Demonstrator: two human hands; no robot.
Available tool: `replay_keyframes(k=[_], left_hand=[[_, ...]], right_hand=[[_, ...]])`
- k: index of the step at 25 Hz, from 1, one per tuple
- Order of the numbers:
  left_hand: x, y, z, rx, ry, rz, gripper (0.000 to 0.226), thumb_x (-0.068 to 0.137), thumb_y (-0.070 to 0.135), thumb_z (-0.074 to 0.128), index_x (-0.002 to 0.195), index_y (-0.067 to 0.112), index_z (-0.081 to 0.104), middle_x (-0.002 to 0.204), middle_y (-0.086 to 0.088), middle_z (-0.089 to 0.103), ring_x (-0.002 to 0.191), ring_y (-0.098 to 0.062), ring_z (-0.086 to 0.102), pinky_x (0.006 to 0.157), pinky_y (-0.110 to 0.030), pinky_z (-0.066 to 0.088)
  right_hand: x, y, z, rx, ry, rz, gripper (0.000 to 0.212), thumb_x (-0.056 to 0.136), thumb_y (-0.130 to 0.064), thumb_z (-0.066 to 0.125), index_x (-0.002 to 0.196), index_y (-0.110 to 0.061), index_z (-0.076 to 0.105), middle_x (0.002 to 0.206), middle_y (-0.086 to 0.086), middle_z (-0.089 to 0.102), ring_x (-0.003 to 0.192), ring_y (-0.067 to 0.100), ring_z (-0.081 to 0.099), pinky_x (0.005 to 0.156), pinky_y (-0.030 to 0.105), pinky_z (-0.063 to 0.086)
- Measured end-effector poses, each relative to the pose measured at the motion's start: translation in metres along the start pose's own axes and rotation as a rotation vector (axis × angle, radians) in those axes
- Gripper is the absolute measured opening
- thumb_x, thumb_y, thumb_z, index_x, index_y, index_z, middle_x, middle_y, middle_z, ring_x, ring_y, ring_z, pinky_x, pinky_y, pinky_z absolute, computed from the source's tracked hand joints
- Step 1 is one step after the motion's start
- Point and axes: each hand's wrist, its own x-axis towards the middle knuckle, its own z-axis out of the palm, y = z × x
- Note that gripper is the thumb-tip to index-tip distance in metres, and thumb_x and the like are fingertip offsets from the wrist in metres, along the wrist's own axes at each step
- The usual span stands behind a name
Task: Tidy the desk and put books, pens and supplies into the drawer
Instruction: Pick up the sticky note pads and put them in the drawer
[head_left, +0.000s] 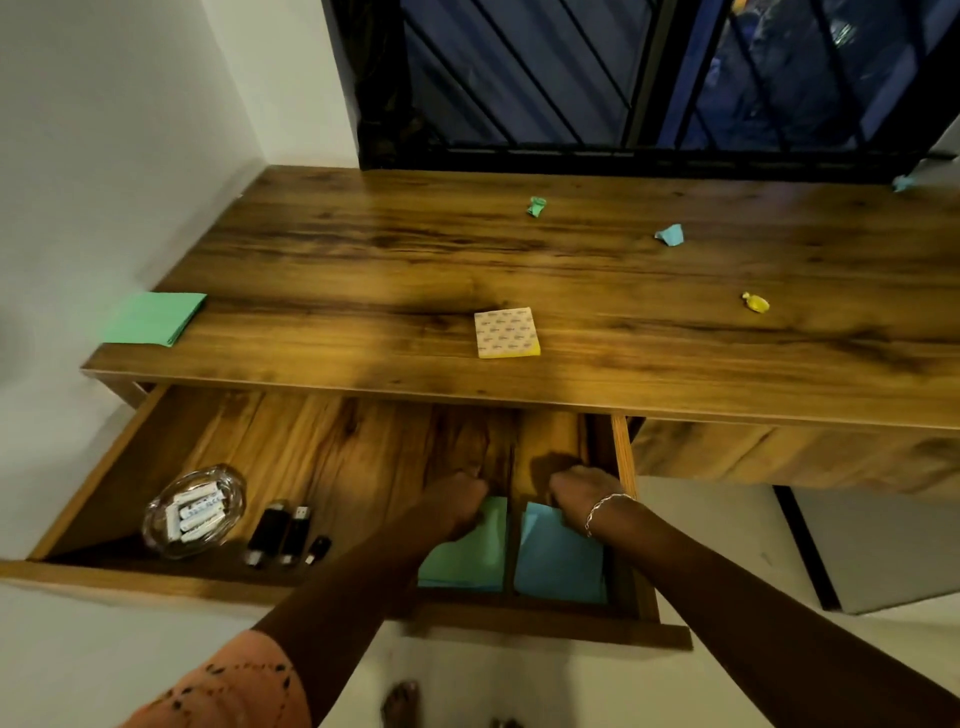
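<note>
- My left hand (453, 503) and right hand (577, 492) reach into the open drawer (156, 577), one on either side of a thin wooden divider (509, 545).
- Both hands show only their backs, knuckles bent and fingers turned down out of sight. I cannot tell whether they pinch the paper or merely press it.
- The left hand rests on a green paper stack (467, 556) and the right on a blue paper stack (561, 566). Both are flat, matte squares lying in the drawer's right end.
- Already stowed at the left end are a clear oval glass dish (156, 519) of white batteries (200, 512) and three glossy black USB sticks (283, 532).
- By my reckoning the job is a good part done but not finished.
- Left on the dark-grained wooden desk (363, 249) are folded green paper (153, 318) overhanging the left edge and a square sticky-note pad (505, 332) near the front.
- Crumpled scraps also lie well apart toward the back and right: a green scrap (536, 206), a blue scrap (670, 235) and a yellow scrap (755, 302).
- No books or pens are in view.
</note>
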Motion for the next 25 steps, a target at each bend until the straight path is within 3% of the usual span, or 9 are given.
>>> replay_keyframes(k=[4,8,12,14,16,18,20,22,25], left_hand=[[-0.008,0.003,0.002,0.172,0.047,0.041,0.044,0.088,0.018,0.057,0.130,0.011,0.049,0.147,-0.012,0.031,0.129,-0.031,0.038,0.104,-0.043,0.038],[-0.024,0.004,-0.002,0.316,0.011,0.040,0.064,0.086,0.030,0.060,0.141,0.011,0.032,0.153,-0.015,0.013,0.139,-0.035,0.017,0.112,-0.053,0.022],[-0.045,-0.014,-0.020,0.340,0.316,0.091,0.067,0.084,0.037,0.060,0.141,0.017,0.032,0.143,-0.013,0.033,0.132,-0.031,0.031,0.103,-0.047,0.032],[-0.057,-0.035,-0.033,0.377,0.483,0.125,0.071,0.059,0.045,0.078,0.122,0.019,0.057,0.117,-0.009,0.059,0.110,-0.027,0.057,0.084,-0.040,0.050],[-0.068,-0.065,-0.044,0.369,0.564,0.095,0.077,0.039,0.052,0.084,0.107,0.021,0.064,0.100,-0.004,0.067,0.094,-0.024,0.067,0.071,-0.035,0.056],[-0.077,-0.097,-0.057,0.311,0.605,0.034,0.087,0.039,0.057,0.083,0.113,0.020,0.054,0.104,-0.005,0.067,0.098,-0.026,0.066,0.075,-0.036,0.056],[-0.091,-0.137,-0.070,0.242,0.620,-0.048,0.093,0.044,0.058,0.081,0.121,0.019,0.046,0.113,-0.007,0.064,0.107,-0.029,0.062,0.083,-0.037,0.056],[-0.110,-0.174,-0.088,0.203,0.623,-0.157,0.091,0.057,0.054,0.078,0.132,0.017,0.042,0.130,-0.011,0.054,0.122,-0.032,0.051,0.096,-0.043,0.047],[-0.127,-0.233,-0.109,0.107,0.664,-0.240,0.090,0.076,0.044,0.068,0.146,0.014,0.021,0.154,-0.013,0.020,0.143,-0.032,0.015,0.116,-0.042,0.015]], right_hand=[[0.000,-0.004,0.003,-0.080,0.006,-0.017,0.033,0.089,-0.006,0.052,0.122,-0.005,0.053,0.127,0.018,0.054,0.119,0.034,0.051,0.096,0.040,0.043],[-0.002,-0.009,0.008,-0.115,-0.014,-0.013,0.035,0.089,-0.009,0.055,0.123,-0.007,0.053,0.128,0.016,0.055,0.122,0.031,0.050,0.098,0.039,0.043],[-0.002,-0.017,0.006,-0.094,0.230,-0.061,0.039,0.089,-0.008,0.051,0.128,-0.011,0.049,0.135,0.011,0.046,0.119,0.030,0.048,0.091,0.037,0.047],[0.003,-0.030,-0.003,-0.040,0.496,-0.141,0.042,0.070,-0.013,0.072,0.110,-0.017,0.061,0.115,0.007,0.059,0.095,0.026,0.062,0.070,0.031,0.054],[0.013,-0.048,-0.015,-0.063,0.634,-0.241,0.048,0.034,-0.015,0.088,0.078,-0.020,0.068,0.077,0.001,0.065,0.059,0.018,0.063,0.044,0.022,0.048],[0.022,-0.069,-0.030,0.006,0.717,-0.288,0.033,0.042,-0.017,0.085,0.070,-0.019,0.068,0.067,0.000,0.064,0.052,0.018,0.061,0.041,0.022,0.046],[0.036,-0.096,-0.044,0.017,0.827,-0.371,0.009,0.066,-0.024,0.061,0.070,-0.019,0.068,0.069,0.001,0.065,0.053,0.020,0.062,0.043,0.025,0.047],[0.056,-0.124,-0.055,0.031,0.891,-0.415,0.027,0.071,-0.027,0.042,0.072,-0.020,0.068,0.071,0.001,0.066,0.052,0.021,0.062,0.044,0.024,0.048],[0.088,-0.154,-0.072,0.045,1.011,-0.405,0.029,0.082,-0.026,0.036,0.085,-0.018,0.064,0.073,0.005,0.069,0.055,0.024,0.066,0.047,0.028,0.053]])
